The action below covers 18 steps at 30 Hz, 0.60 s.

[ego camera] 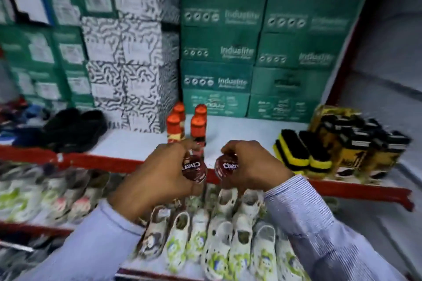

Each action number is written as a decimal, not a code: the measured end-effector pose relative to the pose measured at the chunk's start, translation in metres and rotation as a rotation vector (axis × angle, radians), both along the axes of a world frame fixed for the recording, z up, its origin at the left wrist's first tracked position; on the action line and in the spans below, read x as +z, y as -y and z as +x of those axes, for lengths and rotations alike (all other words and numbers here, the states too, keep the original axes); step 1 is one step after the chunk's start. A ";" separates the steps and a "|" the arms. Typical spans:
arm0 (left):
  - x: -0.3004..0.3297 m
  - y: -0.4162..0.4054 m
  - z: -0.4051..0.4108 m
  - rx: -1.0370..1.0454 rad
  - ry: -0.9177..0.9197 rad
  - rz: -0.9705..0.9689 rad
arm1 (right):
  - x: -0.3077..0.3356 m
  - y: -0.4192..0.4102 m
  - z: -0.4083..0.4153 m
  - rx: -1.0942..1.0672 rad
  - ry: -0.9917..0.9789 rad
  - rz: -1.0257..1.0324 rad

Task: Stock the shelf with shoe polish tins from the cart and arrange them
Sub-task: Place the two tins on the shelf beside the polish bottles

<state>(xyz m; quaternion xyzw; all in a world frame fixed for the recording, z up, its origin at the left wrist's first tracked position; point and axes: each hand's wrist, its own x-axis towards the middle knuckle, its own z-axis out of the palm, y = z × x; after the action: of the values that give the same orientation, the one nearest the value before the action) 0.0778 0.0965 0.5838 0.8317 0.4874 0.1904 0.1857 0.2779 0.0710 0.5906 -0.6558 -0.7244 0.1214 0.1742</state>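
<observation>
My left hand (157, 175) grips a round dark red shoe polish tin (194, 170) with white lettering, its lid facing me. My right hand (253, 164) grips a second, like tin (225, 166) a short gap to the right. Both tins hover level with the red front edge of the white shelf (239, 134), just in front of several orange-capped polish bottles (197, 124). The cart is out of view.
Black and yellow shoe brushes (301, 153) and yellow-black boxes (356, 143) stand on the shelf's right. Green shoe boxes (219, 52) and patterned white boxes (130, 70) fill the back. Black shoes (75, 128) lie at left. White clogs (228, 235) sit on the lower shelf.
</observation>
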 end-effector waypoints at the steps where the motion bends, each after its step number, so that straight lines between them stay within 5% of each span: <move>1: 0.003 -0.012 0.014 -0.025 0.007 -0.003 | 0.005 -0.007 0.014 -0.044 0.025 0.004; 10: -0.024 -0.147 0.141 -0.035 -0.109 -0.064 | -0.009 -0.115 0.101 -0.187 0.148 -0.165; 18: -0.067 -0.196 0.173 0.005 -0.211 -0.150 | -0.054 -0.175 0.120 -0.200 0.121 -0.258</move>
<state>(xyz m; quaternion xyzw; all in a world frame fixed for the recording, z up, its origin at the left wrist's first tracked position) 0.2512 0.2929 0.5170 0.8296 0.5192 0.0654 0.1949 0.3984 0.2460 0.5361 -0.7477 -0.6430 0.1560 0.0559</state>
